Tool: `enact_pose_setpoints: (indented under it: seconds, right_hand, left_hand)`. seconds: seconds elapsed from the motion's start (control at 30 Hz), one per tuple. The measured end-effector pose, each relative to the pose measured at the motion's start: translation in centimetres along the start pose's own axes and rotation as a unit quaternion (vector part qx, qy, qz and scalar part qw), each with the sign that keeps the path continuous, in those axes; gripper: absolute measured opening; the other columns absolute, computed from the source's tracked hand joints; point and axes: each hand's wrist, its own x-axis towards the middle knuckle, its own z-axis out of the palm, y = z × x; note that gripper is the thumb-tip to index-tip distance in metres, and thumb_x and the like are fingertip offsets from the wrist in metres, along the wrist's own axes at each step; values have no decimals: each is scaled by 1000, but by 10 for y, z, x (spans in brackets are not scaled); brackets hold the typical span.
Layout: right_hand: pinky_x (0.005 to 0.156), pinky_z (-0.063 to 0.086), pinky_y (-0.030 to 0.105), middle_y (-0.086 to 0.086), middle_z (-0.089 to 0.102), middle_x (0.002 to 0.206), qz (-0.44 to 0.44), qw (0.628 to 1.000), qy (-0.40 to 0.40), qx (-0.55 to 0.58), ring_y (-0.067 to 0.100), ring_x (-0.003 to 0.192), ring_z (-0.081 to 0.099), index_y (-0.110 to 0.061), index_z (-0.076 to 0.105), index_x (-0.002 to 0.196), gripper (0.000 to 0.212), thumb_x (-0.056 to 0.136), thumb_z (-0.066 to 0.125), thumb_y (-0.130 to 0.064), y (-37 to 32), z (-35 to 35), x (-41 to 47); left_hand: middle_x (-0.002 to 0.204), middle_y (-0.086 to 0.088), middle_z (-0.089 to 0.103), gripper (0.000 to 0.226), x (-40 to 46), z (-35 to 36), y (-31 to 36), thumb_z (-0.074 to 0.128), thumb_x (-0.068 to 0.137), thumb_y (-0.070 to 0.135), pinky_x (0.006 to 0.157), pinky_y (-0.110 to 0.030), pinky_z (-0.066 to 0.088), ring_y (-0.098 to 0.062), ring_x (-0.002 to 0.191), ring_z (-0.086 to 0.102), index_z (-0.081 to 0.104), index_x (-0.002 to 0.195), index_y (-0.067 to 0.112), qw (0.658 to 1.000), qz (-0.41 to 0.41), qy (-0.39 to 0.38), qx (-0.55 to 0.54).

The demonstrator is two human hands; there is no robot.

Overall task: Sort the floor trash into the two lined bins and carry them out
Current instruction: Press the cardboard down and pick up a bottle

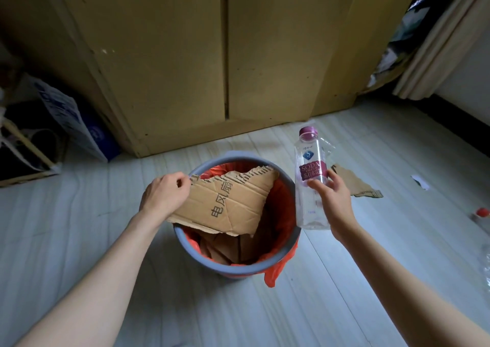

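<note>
Over the orange-lined grey bin (185, 243), a torn cardboard piece (228, 201) is being pinched by the left hand (165, 194). Just right, a clear bottle (310, 177) is being gripped by the right hand (332, 201). Farther right, a cardboard scrap (355, 181) is lying on the floor (371, 254).

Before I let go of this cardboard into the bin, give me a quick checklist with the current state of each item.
1. Left hand grips the cardboard piece: ok.
2. Cardboard is over the bin mouth: ok.
3. Orange liner is folded over the rim: ok.
4. Bin already holds only cardboard, as far as visible: ok.
5. Right hand holds the plastic bottle off to the bin's side, not above it: ok.
6. Second bin for the bottle in view: not ok.
</note>
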Motion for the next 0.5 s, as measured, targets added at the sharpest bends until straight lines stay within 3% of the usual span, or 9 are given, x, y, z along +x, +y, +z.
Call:
enact_pose_setpoints:
  seconds: [0.13, 0.27, 0.4, 0.5]
  right_hand:
    - [73, 43, 29, 9, 61, 115, 10, 1000, -4, -11, 21, 96, 57, -19, 54, 123, 42, 82, 64, -17, 4, -2, -2]
    - [72, 43, 27, 6, 61, 110, 3, 1000, -14, -18, 19, 91, 58, -17, 54, 125, 62, 64, 61, -31, -2, 2, -5]
    - [63, 40, 22, 6, 60, 109, -15, 999, -32, -30, 7, 82, 55, -16, 53, 126, 60, 68, 62, -30, -3, 3, -6]
    - [64, 41, 24, 7, 60, 111, -16, 999, -33, -25, 9, 84, 56, -17, 53, 127, 48, 80, 65, -20, -1, 2, -3]
  left_hand:
    - [101, -10, 61, 48, -8, 3, -3, 23, 97, 50, 83, -36, 41, -28, 97, 55, 58, 100, 17, 991, 69, -2, 114]
    - [98, -8, 54, 34, -14, 14, -5, 39, 95, 45, 81, -36, 38, -26, 96, 52, 53, 104, 15, 957, 177, 34, 226]
    - [91, -8, 53, 23, -15, 29, 2, 53, 90, 36, 75, -38, 39, -28, 86, 52, 56, 95, 14, 938, 243, 48, 242]
    - [80, -7, 55, 23, -12, 33, 6, 70, 78, 32, 66, -37, 44, -26, 73, 55, 58, 82, 12, 915, 278, 66, 284]
